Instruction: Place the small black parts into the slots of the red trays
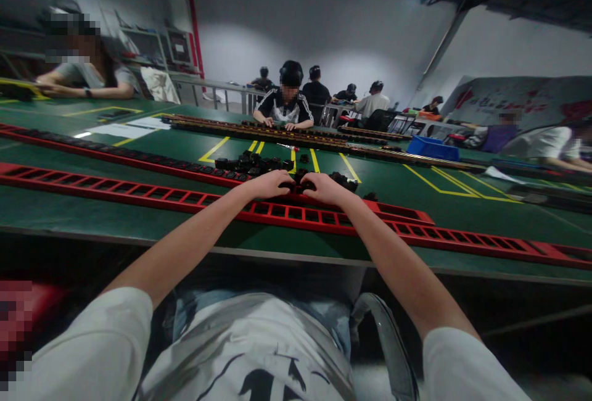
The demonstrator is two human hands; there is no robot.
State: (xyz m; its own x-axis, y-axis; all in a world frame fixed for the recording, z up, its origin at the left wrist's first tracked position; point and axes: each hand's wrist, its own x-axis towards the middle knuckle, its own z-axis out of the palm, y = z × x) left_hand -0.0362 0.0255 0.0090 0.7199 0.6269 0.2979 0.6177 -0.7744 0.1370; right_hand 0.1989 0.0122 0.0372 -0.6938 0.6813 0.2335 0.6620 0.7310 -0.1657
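My left hand (272,184) and my right hand (325,189) are close together over the farther red slotted frame (377,206). The fingers of both are curled inward around small black parts (305,186); the fingertips are partly hidden, and the parts' exact kind cannot be made out. Left of my hands, a row of black pieces (226,173) sits in this frame's slots. Loose black parts (259,162) are heaped just beyond my left hand, with more black parts (343,181) beside my right. Under my forearms runs a nearer red ladder-like frame (300,223) with open slots.
The green table (398,182) bears yellow tape lines. Long brown strips (314,137) lie across it, with a blue bin (433,148) to the right and white papers (123,131) to the left. A co-worker (284,105) sits opposite; other people work farther off.
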